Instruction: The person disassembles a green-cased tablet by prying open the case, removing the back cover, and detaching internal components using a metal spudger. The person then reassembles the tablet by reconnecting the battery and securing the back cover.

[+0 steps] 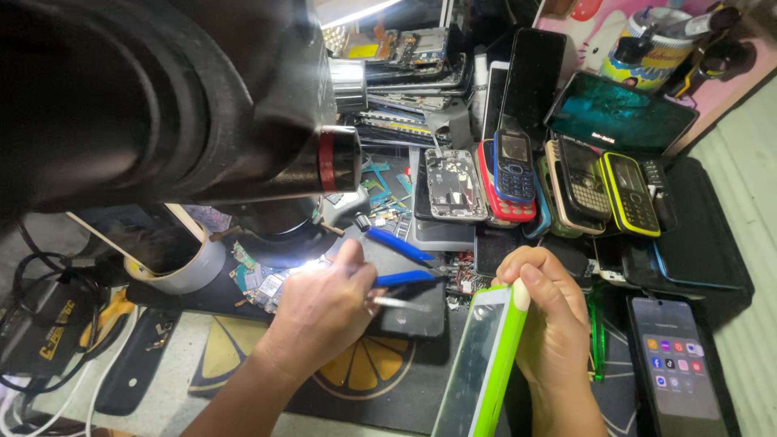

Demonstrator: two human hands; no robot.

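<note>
At the far left, a roll of pale tape (180,263) is seen lying on the dark mat (364,396), well apart from both grips. A large black microscope body (162,97) is hung over that side, and a small circuit board (263,283) is lit beneath it, just left of the left hand's knuckles.

The left hand (320,311) is closed around blue-handled tweezers (405,279), pinched between thumb and fingers; the metal tips are pointed rightward from the grip, over a black phone (413,320) lying flat just beside the fingers. A second blue tool (401,245) is laid just above that grip, untouched.

Right of the tweezer tips, the right hand (554,324) is wrapped firmly around a phone in a bright green case (486,364), held upright on its edge, the thumb pressed at its upper corner.

Above this grip, several keypad phones (566,186) are piled together. To the right of it, a smartphone with a lit screen (676,356) is laid flat, near but not touched.
</note>
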